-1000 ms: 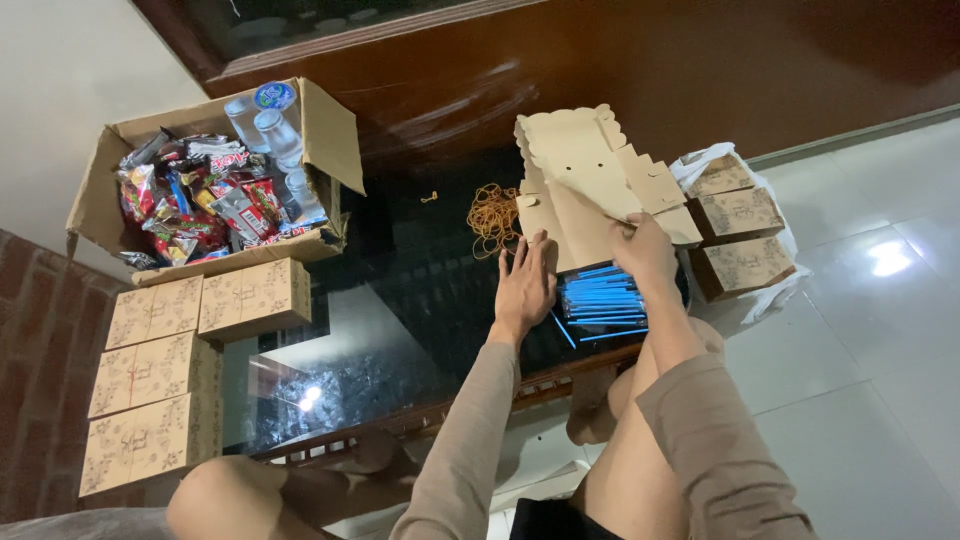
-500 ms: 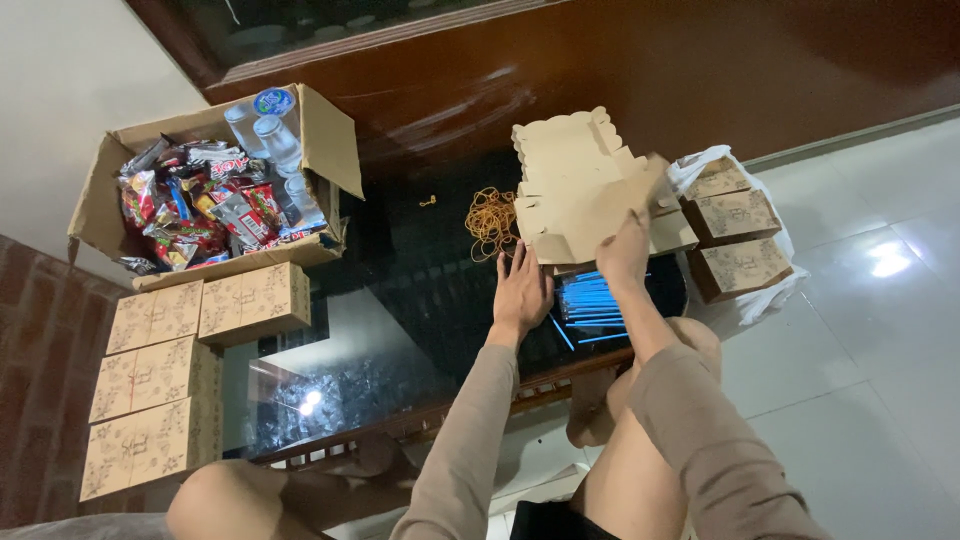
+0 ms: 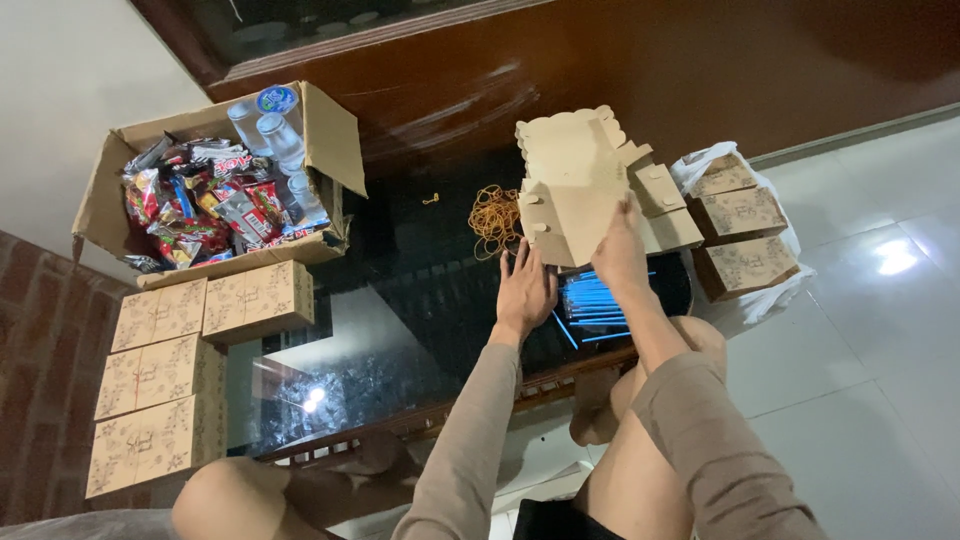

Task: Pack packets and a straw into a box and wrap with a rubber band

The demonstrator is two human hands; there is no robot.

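My right hand (image 3: 620,248) grips an unfolded brown cardboard box blank (image 3: 572,182) with scalloped edges and holds it up above the dark glass table (image 3: 420,300). My left hand (image 3: 524,288) lies open with fingers spread, touching the blank's lower left edge. Under my hands a bundle of blue straws (image 3: 592,303) lies on the table. A heap of yellow rubber bands (image 3: 494,214) sits just left of the blank.
An open carton (image 3: 330,140) of snack packets and water cups stands at the left. Several folded patterned boxes (image 3: 180,350) are stacked below it. More finished boxes (image 3: 742,232) sit in a white plastic bag on the tiled floor at the right.
My right hand has lifted the cardboard blank a little higher and turned it. My left hand has stayed near its lower edge.
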